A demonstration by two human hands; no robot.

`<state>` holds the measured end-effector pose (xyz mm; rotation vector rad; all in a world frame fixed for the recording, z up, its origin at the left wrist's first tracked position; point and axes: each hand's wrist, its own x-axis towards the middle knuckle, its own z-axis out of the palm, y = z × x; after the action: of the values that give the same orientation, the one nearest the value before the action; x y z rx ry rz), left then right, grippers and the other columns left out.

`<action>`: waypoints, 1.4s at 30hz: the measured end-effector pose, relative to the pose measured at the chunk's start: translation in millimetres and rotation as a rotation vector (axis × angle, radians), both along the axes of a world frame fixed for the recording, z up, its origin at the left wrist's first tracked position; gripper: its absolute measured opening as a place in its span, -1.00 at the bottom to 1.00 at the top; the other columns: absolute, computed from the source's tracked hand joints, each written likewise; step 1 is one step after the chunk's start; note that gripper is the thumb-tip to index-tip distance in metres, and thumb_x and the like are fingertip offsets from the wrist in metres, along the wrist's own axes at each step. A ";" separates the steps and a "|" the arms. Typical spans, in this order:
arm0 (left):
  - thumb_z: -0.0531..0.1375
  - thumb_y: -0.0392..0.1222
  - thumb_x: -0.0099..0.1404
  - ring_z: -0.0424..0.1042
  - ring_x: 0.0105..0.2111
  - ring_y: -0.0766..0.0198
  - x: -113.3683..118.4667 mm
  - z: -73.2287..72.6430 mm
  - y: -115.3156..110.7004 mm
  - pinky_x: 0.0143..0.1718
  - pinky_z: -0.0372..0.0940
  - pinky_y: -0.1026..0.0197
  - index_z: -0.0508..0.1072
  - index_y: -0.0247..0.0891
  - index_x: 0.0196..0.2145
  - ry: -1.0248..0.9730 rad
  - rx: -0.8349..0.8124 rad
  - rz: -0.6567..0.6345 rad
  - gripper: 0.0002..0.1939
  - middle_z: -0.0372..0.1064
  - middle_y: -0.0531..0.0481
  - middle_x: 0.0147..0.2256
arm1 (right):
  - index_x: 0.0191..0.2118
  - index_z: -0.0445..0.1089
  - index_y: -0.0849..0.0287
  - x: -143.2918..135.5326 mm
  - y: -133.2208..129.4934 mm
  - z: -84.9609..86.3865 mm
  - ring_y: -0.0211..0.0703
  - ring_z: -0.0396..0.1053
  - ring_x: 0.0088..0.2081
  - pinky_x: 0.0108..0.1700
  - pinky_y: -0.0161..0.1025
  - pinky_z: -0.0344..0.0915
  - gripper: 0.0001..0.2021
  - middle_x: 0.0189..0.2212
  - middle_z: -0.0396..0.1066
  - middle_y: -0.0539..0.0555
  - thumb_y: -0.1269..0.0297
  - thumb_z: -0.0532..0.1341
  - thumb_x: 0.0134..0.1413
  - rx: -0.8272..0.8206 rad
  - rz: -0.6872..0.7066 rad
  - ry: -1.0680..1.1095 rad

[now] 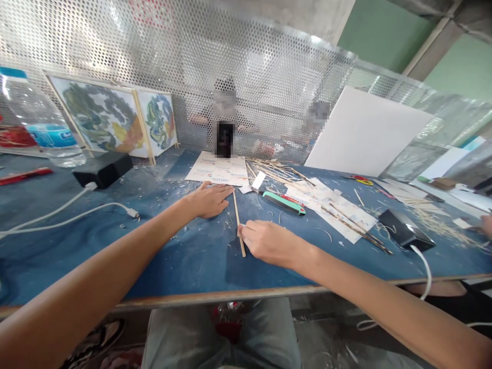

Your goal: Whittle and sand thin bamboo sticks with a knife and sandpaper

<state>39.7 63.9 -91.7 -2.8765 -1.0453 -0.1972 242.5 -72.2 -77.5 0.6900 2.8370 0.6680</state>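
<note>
A thin wooden strip (242, 248) lies lengthwise on the blue tabletop, pointing away from me. My left hand (210, 200) rests flat near its far end, fingers stretched out with the tips by the strip. Closed in a pinch, my right hand (269, 242) is at the strip's middle, with something small and pale between thumb and fingers that I cannot make out. Beyond my hands lie a white printed sheet (218, 168), a green utility knife (283, 202) and a small white piece (259, 180).
Thin sticks (274, 170) are piled behind the knife. Black boxes with white cables stand left (103, 170) and right (406, 229). A water bottle (46, 123), painted panels (102, 118) and a white board (365, 133) stand before a perforated screen. Another person's hand (487, 224) shows far right.
</note>
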 end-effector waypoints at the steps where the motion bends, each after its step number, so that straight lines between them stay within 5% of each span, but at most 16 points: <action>1: 0.19 -0.09 0.43 0.23 0.25 -0.08 0.2 0.2 -0.4 0.26 0.08 -0.32 0.32 -0.23 0.23 -0.001 -0.003 -0.003 -0.54 0.20 -0.20 0.28 | -0.25 0.48 0.34 0.6 -3.7 -1.4 -0.03 0.37 -0.24 -0.32 -0.15 0.31 -0.74 -0.31 0.44 0.21 0.57 0.04 0.31 0.015 0.023 0.026; 13: 0.20 -0.09 0.42 0.25 0.23 -0.08 0.1 -3.0 0.8 0.23 0.12 -0.31 0.33 -0.23 0.22 -0.011 0.014 -0.006 -0.54 0.22 -0.20 0.27 | -0.35 0.53 0.35 -0.1 -48.8 -3.5 -0.06 0.40 -0.29 -0.33 -0.19 0.36 -0.83 -0.33 0.48 0.23 0.56 0.19 0.20 0.114 0.139 0.140; 21: 0.18 -0.09 0.44 0.24 0.25 -0.08 -1.2 -3.4 4.6 0.25 0.10 -0.32 0.30 -0.23 0.24 -0.035 -0.014 -0.023 -0.53 0.21 -0.20 0.28 | -0.10 0.52 0.46 19.7 -60.1 3.5 -0.12 0.42 -0.36 -0.36 -0.18 0.39 -0.81 -0.33 0.52 0.17 0.52 0.18 0.27 0.154 0.197 0.287; 28: 0.13 -0.03 0.46 0.17 0.30 -0.08 -1.4 -4.3 9.6 0.29 0.02 -0.30 0.27 -0.22 0.28 -0.042 -0.074 -0.026 -0.50 0.15 -0.21 0.32 | 0.19 0.34 0.41 79.4 -11.9 18.2 0.04 0.46 -0.02 0.05 -0.02 0.40 -0.57 -0.03 0.52 0.26 0.65 0.08 0.24 0.250 -0.128 0.377; 35: -0.06 -0.17 0.49 0.20 0.29 -0.03 -6.2 0.9 7.3 0.30 -0.06 -0.21 0.23 -0.32 0.30 -0.082 0.007 -0.017 -0.52 0.21 -0.31 0.29 | 0.19 0.36 0.18 72.5 7.3 7.8 0.03 0.43 0.08 0.21 0.09 0.29 -0.62 0.10 0.47 0.14 0.41 0.09 0.31 0.025 -0.411 0.407; 42: 0.06 -0.38 0.34 0.34 0.19 0.15 -1.9 18.2 -6.0 0.26 0.01 0.02 0.51 -0.07 0.06 -0.065 0.015 -0.279 -0.57 0.39 -0.02 0.20 | 0.23 0.35 0.12 101.2 22.8 3.6 0.13 0.39 0.13 0.15 0.11 0.32 -0.52 0.11 0.46 0.19 0.41 0.14 0.20 -0.173 -0.559 0.451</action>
<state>37.8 57.9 -73.5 -3.0100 -0.6428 -0.3140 343.6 -49.4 -73.9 1.6832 2.7866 0.1855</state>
